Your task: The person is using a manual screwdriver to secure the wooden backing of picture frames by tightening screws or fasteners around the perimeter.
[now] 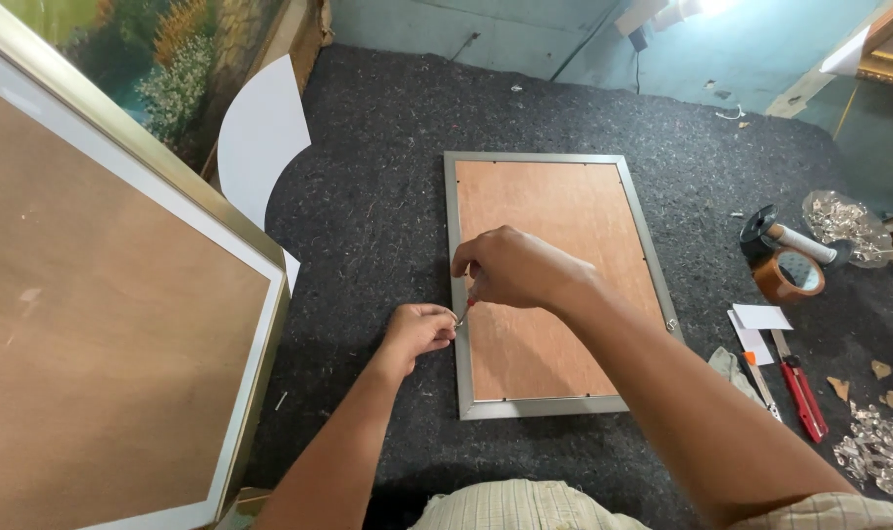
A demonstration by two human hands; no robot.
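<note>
Head view, looking down on a work table (368, 226) covered in dark grey felt. Near the table's middle, lying flat and face down, a silver picture frame (549, 405) with a brown wooden backing board (554, 245) set inside it. Both bare hands meeting at the frame's left rail, roughly halfway along. Left hand (417, 332) resting on the felt just beside the rail, fingers curled closed around a small metal piece (460, 317) at the frame's edge; too small to identify. Right hand (510, 267) crossing over the backing board from the right, fingers pinched shut on a small red-tipped tool (471, 303) that touches the same spot.

At the table's left edge, leaning up and partly out of view, a large gold-framed panel (122, 324) showing its brown back with a white border. Behind it, a white card with a rounded edge (260, 132) and a landscape painting (162, 69).

Along the table's right edge, a roll of brown packing tape (788, 275) touching a black roll with a white handle (775, 236). Near the far right corner, a clear plastic bag (844, 224) holding small shiny metal pieces. Toward the near right, white paper slips (758, 319), a red-handled utility knife (802, 393), and a loose heap of shiny metal bits (873, 451) lying directly on the felt, in no container.
</note>
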